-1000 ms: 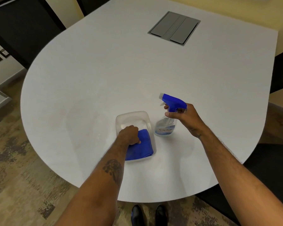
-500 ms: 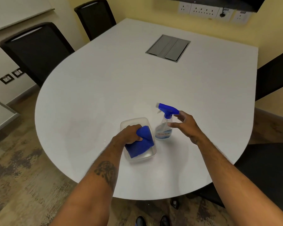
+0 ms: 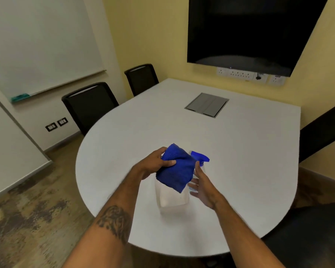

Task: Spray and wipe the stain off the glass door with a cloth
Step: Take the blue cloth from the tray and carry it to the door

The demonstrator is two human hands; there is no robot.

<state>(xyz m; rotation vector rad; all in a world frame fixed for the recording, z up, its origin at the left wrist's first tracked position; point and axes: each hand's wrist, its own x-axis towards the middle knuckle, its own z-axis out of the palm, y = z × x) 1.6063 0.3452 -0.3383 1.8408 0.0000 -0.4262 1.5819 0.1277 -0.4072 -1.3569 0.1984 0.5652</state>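
My left hand [image 3: 156, 163] grips a folded blue cloth [image 3: 177, 170] and holds it in the air above a clear plastic tub [image 3: 171, 198] on the white table [image 3: 240, 151]. A spray bottle with a blue trigger head [image 3: 200, 157] stands just right of the tub; its clear body is mostly hidden behind the cloth and my right hand. My right hand [image 3: 203, 185] is open, fingers spread, beside the bottle and the cloth's lower edge, holding nothing. No glass door is in sight.
Black chairs stand at the table's left [image 3: 89, 103], far end [image 3: 141, 78] and right [image 3: 323, 130]. A grey cable hatch [image 3: 207, 105] is set in the tabletop. A dark screen [image 3: 249, 31] hangs on the yellow wall, a whiteboard [image 3: 37, 45] at the left.
My left hand has lifted the blue cloth out of the tub. My right hand let go of the spray bottle and opened. The view tilted up, showing the walls.
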